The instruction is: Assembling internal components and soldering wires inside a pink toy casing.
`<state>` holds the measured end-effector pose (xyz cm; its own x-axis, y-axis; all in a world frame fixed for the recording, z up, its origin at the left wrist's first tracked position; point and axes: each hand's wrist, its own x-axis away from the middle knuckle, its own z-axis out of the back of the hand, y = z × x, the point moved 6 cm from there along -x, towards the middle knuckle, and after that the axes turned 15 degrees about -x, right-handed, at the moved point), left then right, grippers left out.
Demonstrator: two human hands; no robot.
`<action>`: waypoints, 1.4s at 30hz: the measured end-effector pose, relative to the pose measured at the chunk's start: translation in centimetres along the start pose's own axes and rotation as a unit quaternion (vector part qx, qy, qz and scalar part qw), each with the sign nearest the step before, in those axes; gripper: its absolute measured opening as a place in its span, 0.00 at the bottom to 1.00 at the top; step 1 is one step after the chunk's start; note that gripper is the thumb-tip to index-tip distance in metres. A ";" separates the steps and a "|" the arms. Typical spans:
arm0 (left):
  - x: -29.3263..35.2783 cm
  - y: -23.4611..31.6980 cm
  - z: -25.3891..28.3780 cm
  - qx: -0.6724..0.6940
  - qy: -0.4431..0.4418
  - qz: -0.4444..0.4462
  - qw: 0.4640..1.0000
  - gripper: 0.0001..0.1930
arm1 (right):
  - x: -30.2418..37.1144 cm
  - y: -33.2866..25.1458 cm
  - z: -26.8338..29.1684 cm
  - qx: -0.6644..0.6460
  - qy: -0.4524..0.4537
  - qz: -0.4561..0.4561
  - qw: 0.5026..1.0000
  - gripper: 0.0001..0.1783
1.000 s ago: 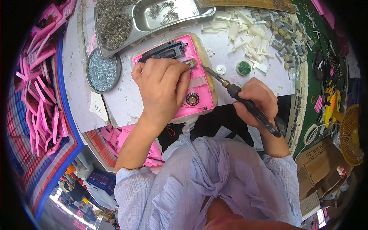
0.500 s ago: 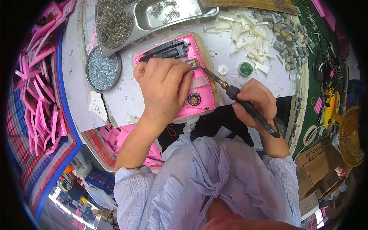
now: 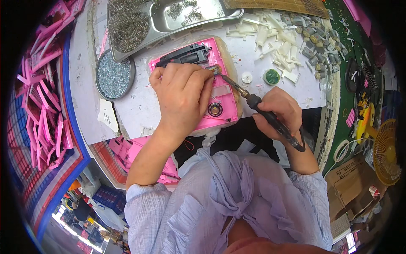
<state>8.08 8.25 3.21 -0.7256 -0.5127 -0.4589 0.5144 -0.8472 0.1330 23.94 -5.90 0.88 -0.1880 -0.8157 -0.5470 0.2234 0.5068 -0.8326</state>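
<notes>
My right hand (image 3: pixel 284 111) grips a soldering iron (image 3: pixel 254 100) by its black handle. The iron's tip reaches a small metal part at the right side of a pink plastic housing (image 3: pixel 229 111). Over the housing's left half lies my left hand (image 3: pixel 181 92), thumb and fingertips pinched close to that tip; what they hold is hidden. A long black part (image 3: pixel 186 55) sits along the housing's far edge. Nearer to me, a small round speaker (image 3: pixel 215 110) rests in it. To the right are a white plastic wheel (image 3: pixel 247 77) and a small round tub of green material (image 3: pixel 271 76).
A round dish of screws (image 3: pixel 113 77) stands left, below a steel tray (image 3: pixel 158 29) holding springs. White plastic parts (image 3: pixel 279 40) and small motors (image 3: pixel 319 51) are heaped at the far right. Pink parts fill a basket (image 3: pixel 46 122) on the left; a yellow fan (image 3: pixel 385 152) is at right.
My right hand and the iron's handle have shifted slightly left. The tip stays by the same spot, and my left hand keeps its pinch.
</notes>
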 end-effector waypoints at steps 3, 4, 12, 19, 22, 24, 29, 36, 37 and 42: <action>0.0 0.0 -0.1 0.000 0.002 0.000 1.000 0.09 | 0.1 -0.1 0.4 -0.005 0.006 0.001 1.000 0.18; 0.0 0.0 -0.1 0.000 0.005 0.001 1.000 0.09 | 0.1 -0.1 0.6 -0.007 0.009 0.001 1.000 0.18; 0.3 -0.1 -0.3 -0.007 0.017 -0.002 1.000 0.09 | 0.2 -1.0 1.4 -0.009 0.015 -0.014 1.000 0.17; 0.2 0.0 -0.1 -0.011 0.016 -0.005 1.000 0.09 | 0.2 -1.1 1.4 0.000 0.015 0.003 1.000 0.17; 0.0 0.2 0.1 -0.014 0.009 -0.003 1.000 0.10 | 0.3 -1.2 1.6 -0.002 0.014 -0.004 1.000 0.17; 0.1 0.3 0.2 -0.013 -0.001 -0.002 1.000 0.11 | 0.3 -1.2 1.5 -0.006 0.017 -0.003 1.000 0.18; 0.9 -0.4 2.0 -0.008 0.021 0.049 0.999 0.24 | 0.0 -1.3 1.7 -0.006 0.015 -0.009 1.000 0.18; 5.1 -6.8 3.7 -0.073 -0.195 0.123 0.970 0.18 | 0.0 -0.7 2.2 -0.025 0.035 -0.002 0.999 0.18; 5.3 -6.4 3.7 -0.089 -0.224 0.103 0.965 0.15 | -0.2 -0.8 2.1 -0.025 0.034 0.002 0.999 0.18; 1.9 -4.9 5.2 -0.005 0.062 0.074 0.995 0.05 | -2.0 -1.2 0.6 -0.042 0.045 0.028 0.998 0.19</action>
<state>1.79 10.73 6.22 -0.5798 -0.6098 -0.5403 0.6163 -0.7620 0.1986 24.61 -5.07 3.02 -0.2631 -0.7594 -0.5950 0.1562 0.5751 -0.8030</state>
